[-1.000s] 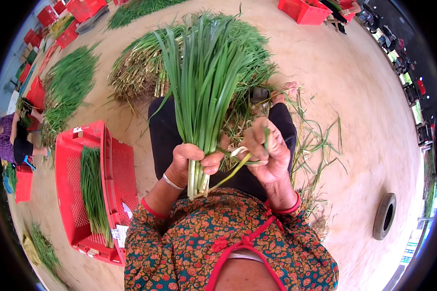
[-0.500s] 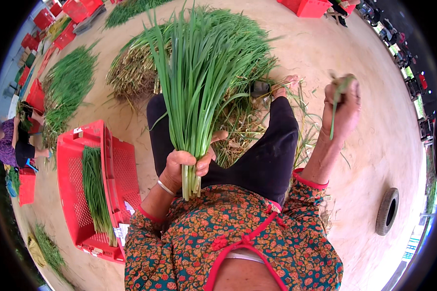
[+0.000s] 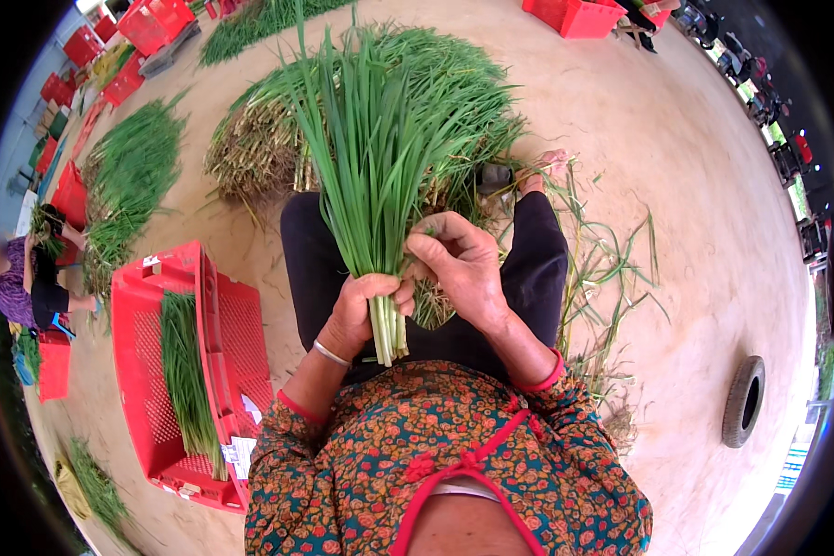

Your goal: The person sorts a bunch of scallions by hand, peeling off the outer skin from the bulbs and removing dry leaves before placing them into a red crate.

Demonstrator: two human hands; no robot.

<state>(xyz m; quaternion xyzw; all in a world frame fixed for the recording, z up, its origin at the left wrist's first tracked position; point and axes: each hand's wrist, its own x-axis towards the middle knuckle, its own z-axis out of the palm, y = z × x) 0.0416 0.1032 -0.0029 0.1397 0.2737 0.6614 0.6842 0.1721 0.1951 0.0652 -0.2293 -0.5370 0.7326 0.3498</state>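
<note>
My left hand (image 3: 366, 308) is closed around the lower stems of a bunch of garlic chives (image 3: 371, 185). The bunch stands upright over my lap, its pale stem ends sticking out below my fist and its long green leaves fanning out above. My right hand (image 3: 459, 269) is at the right side of the bunch, thumb and fingers pinched together against the stems just above my left hand. A bit of green shows by those fingertips, but what they pinch is mostly hidden. Beyond the bunch lies a big heap of garlic chives (image 3: 463, 83), roots toward the left.
A red perforated crate (image 3: 236, 324) with chives inside stands at my left. Loose trimmed leaves (image 3: 612, 269) litter the floor right of my leg. A tyre (image 3: 741, 401) lies farther right. Another chive pile (image 3: 134, 176) and a seated person (image 3: 28, 283) are at the far left.
My right hand has come in from the far right to the bunch, letting go of a leaf it held there; loose leaves now lie on the right. The bunch has shifted slightly right.
</note>
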